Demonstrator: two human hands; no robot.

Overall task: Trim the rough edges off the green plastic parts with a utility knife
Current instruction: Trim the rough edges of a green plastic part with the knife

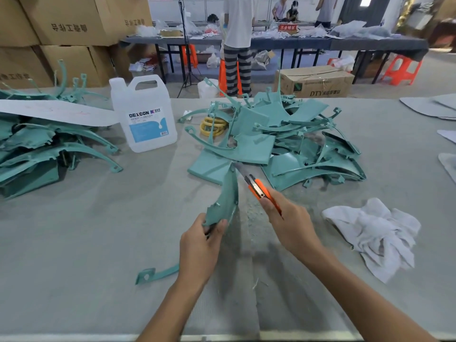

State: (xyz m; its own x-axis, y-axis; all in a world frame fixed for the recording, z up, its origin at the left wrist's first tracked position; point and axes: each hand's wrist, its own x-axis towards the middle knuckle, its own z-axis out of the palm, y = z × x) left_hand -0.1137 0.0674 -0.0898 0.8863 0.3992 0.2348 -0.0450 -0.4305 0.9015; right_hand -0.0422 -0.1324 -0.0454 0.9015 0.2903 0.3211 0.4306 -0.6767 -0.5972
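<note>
My left hand (201, 245) grips the near end of a curved green plastic part (228, 193), holding it upright above the table. My right hand (291, 224) is closed on an orange utility knife (261, 190). Its extended blade (240, 169) points away from me and lies along the part's upper right edge. A large heap of green parts (283, 139) sits just beyond. Another heap of green parts (49, 146) lies at the far left. One thin green strip (158, 272) lies loose near my left forearm.
A white Dexcon jug (144, 114) stands behind left, with yellow rings (213, 125) beside it. A crumpled white rag (377, 233) lies to the right. Plastic shavings dust the grey table (86, 243). Cardboard boxes (61, 33) and people at a far table stand behind.
</note>
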